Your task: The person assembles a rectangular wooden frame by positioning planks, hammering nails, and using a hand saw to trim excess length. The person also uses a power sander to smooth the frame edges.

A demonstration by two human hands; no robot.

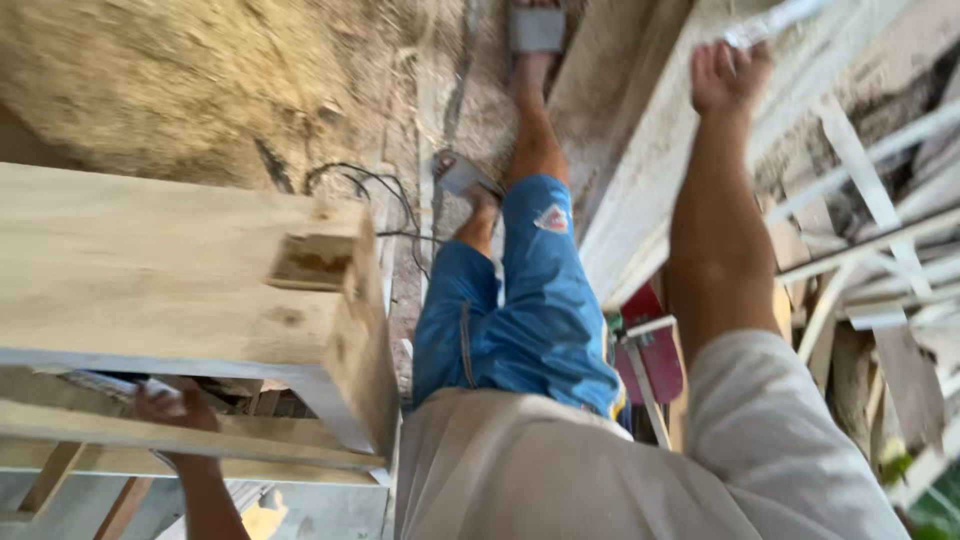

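My right hand [728, 76] reaches far out at the top right, fingers closed around the end of a thin pale strip [778, 20] above a long wooden plank [640, 170]. My left hand [172, 408] is low at the left, underneath a thick wooden beam [150, 270] with a square mortise [312, 260] cut near its end. Its fingers curl on a small pale object [152, 388], partly hidden by the beam. My blue shorts [520, 320] and sandalled feet [470, 180] show in the middle.
A heap of sawdust [170, 80] lies at the top left. A black cable [375, 190] loops on the ground by the beam's end. A red tool [652, 355] sits beside my leg. White slats and offcuts [870, 230] are stacked at the right. Thinner boards [200, 440] lie under the beam.
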